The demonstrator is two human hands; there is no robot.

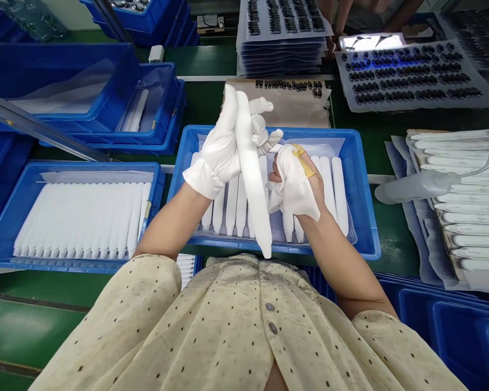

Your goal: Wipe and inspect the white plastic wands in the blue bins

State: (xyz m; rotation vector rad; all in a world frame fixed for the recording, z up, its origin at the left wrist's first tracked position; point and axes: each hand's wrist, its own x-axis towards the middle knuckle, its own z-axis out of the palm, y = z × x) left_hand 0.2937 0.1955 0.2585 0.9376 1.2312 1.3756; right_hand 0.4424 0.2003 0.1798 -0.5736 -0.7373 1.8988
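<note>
Over the middle blue tray (363, 203), the gloved left hand (225, 144) holds a long white piece (250, 174) aslant between thumb and loosely curled fingers, its tapered lower end overlapping the tray's near rim in this view. Just beside it, the right hand (315, 184) is closed around a bunched white cloth (291, 187). Below, white rods (240, 206) lie side by side, a gap among them showing the lining (276, 220). Leftward, only a narrow strip separates the left blue tray (157, 182); rightward, wider green bench (395, 233) reaches toward the squeeze bottle (418, 186).
</note>
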